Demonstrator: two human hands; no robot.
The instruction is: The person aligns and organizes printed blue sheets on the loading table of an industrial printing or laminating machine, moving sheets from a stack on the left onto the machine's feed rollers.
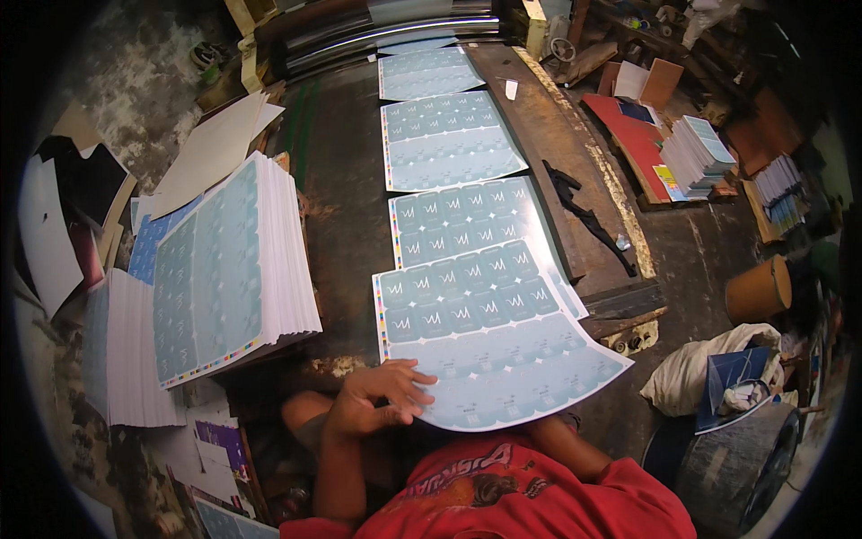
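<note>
"How open is your left hand?"

"Loosely open: my bare left hand [388, 393] has its fingers bent and spread apart, the thumb below them. It is at the near left edge of a pale teal, white-bordered printed paper sheet [489, 332], fingertips over the face; I can't tell how firmly they touch it."

"And your right hand?"

"Out of sight. My forearm [564, 446] goes in under the sheet's near right part, so whether that hand is open or closed I can't tell."

"Where does the sheet lie?"

"At the near end of a row on the dark, worn tabletop [339, 180], overlapping another teal printed sheet [462, 216], its near part curving out before my red printed T-shirt [539, 499]. A thick stack of teal printed sheets [220, 269] stands to my left."
</note>
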